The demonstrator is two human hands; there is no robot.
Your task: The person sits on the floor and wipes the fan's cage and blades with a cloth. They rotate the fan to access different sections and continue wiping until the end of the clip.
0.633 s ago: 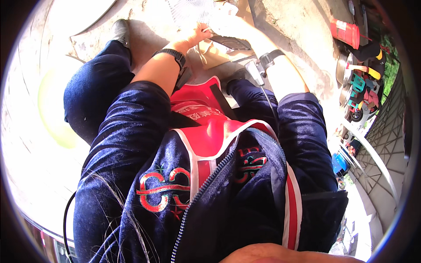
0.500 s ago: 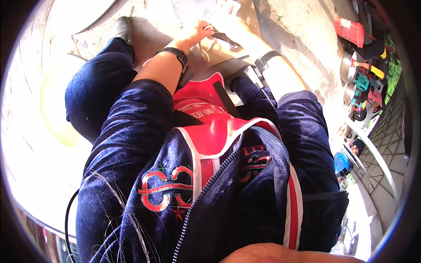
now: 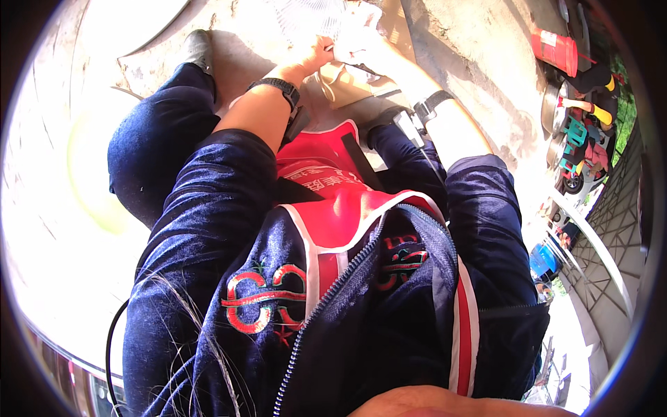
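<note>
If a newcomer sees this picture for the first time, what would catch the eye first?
Probably the bright red cloth garment with white edging, in the middle between dark blue velvety sleeves. Next, the bare left hand and right hand, close together near the top, where glaring sunlight washes out what they handle. The red plastic bucket at the upper right also stands out.

The bucket (image 3: 556,53) is right of the right hand (image 3: 363,47) (well apart).

Jacket (image 3: 187,257) was navy velvet, zip-fronted, red-embroidered. Apron (image 3: 337,226) was red, white-edged. Trousers (image 3: 156,142) were navy. Shoe (image 3: 198,50) looked grey. Wristbands (image 3: 279,85) were black.
</note>
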